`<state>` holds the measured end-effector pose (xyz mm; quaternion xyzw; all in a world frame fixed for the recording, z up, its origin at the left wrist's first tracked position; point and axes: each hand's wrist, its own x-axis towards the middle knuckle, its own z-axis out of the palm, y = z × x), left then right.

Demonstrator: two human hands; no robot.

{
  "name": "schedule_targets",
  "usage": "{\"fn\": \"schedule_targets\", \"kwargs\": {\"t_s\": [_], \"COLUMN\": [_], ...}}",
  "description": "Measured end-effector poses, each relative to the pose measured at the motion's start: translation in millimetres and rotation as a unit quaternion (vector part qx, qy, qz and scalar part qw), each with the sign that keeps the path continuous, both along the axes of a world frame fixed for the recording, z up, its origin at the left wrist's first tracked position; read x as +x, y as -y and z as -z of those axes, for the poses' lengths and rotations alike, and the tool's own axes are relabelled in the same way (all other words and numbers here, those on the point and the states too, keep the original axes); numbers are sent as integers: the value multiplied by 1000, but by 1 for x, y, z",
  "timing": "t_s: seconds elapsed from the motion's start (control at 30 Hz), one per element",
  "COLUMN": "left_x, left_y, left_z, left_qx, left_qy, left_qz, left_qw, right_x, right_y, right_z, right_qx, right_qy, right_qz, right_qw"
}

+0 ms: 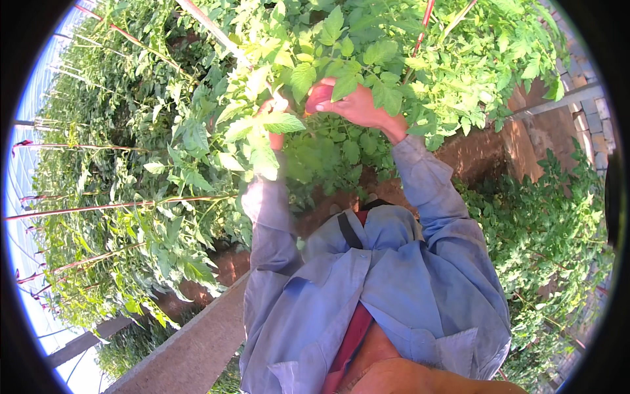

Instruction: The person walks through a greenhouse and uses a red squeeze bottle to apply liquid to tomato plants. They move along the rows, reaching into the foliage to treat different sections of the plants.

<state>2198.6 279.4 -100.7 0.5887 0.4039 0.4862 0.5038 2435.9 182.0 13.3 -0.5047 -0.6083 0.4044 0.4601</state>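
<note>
Both my hands reach into leafy tomato plants (349,69) at the top middle. My right hand (357,106) is curled around a small red or pink object (320,98), possibly a ball of twine, with a tomato leaf lying partly over the fingers. To its left, my left hand (275,106) is raised beside a plant stem and a pale string (236,49); leaves cover much of it, and whether its fingers grip the stem or string cannot be told. A red string (426,24) runs up through the foliage at the right.
Rows of tomato plants (128,177) on red strings (118,203) fill the left side. A concrete beam (192,340) crosses at lower left. More plants (546,246) grow at the right, near a brick wall (593,118) and a pale bar (556,102).
</note>
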Motion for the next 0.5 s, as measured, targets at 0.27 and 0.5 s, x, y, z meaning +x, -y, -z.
{"fn": "schedule_targets", "kwargs": {"t_s": [0.27,0.5], "left_x": [4,-3], "left_y": [0,-2], "left_z": [-1,6], "left_qx": [-12,14], "left_qy": [16,-2], "left_qz": [15,37], "left_qw": [1000,999], "right_x": [2,-2], "right_y": [-3,-7], "right_z": [-15,-14], "right_qx": [16,-23], "right_qy": [63,75], "right_qz": [-8,-42], "right_qw": [998,996]}}
